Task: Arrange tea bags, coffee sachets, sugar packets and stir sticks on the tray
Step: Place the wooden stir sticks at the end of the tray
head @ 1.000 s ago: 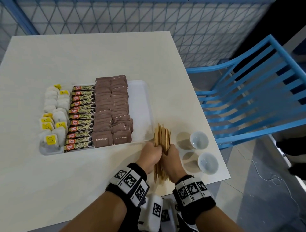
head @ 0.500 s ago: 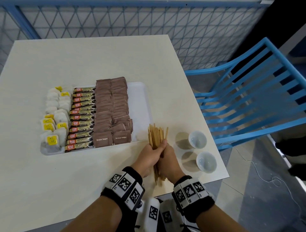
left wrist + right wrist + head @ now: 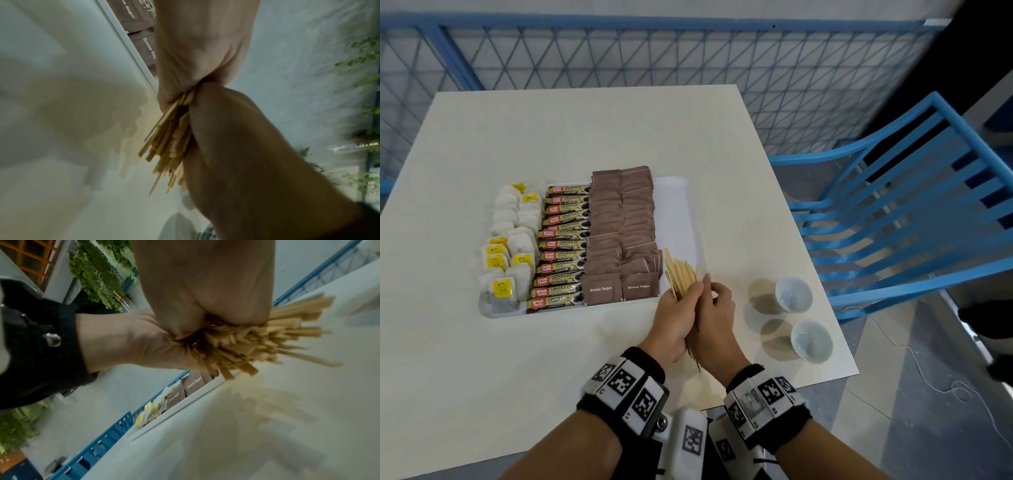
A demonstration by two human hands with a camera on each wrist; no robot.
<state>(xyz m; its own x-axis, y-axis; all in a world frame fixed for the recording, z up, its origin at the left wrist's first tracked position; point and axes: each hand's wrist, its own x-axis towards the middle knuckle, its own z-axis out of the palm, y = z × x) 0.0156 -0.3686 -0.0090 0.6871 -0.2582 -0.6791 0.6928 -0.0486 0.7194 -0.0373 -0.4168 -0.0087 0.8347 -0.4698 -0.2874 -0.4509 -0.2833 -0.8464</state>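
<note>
Head view, tray (image 3: 678, 205) filled from left with tea bags (image 3: 512, 253), coffee (image 3: 563, 246), sugar (image 3: 623, 233), my left hand (image 3: 677, 317) and right hand (image 3: 714, 322) clasping sticks (image 3: 681, 275) together, bundle's long axis running away from me, far ends fanned over tray's near right corner, cups (image 3: 792, 294) right.

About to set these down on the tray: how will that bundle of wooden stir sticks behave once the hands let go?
The stir sticks are loose, with no band visible, and already fan out above the left hand and right hand, so they will probably scatter. Their uneven ends suggest they slide easily against each other. They look thin and flat, so likely light, stiff, and unlikely to roll on the tray.
</note>
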